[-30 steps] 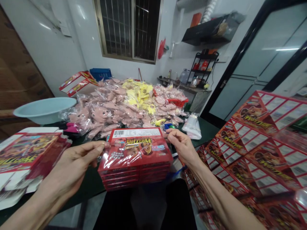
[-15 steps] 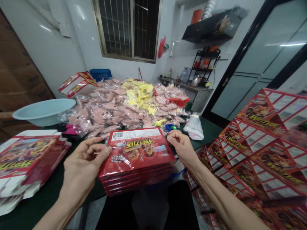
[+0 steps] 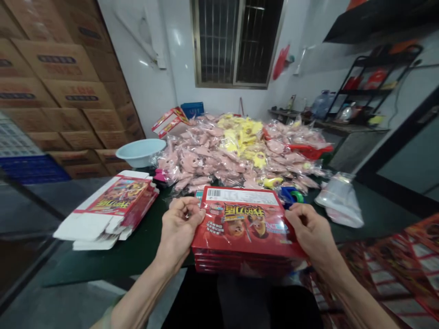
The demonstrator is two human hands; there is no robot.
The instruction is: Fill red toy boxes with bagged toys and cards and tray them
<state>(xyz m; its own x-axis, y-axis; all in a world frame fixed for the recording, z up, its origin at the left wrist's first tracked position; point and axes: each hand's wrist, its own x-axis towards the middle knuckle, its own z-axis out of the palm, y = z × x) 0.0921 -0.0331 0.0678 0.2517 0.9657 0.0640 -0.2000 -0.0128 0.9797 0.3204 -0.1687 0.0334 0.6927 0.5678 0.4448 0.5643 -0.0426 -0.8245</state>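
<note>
A: Stack?
B: At the table's near edge. Probably stiff card, modest weight, slippery (it's glossy). Support low, both sides.
A: Hands?
B: Left hand, right hand pinch its upper side edges, forearms angling inward. Film or card, can't tell.
</note>
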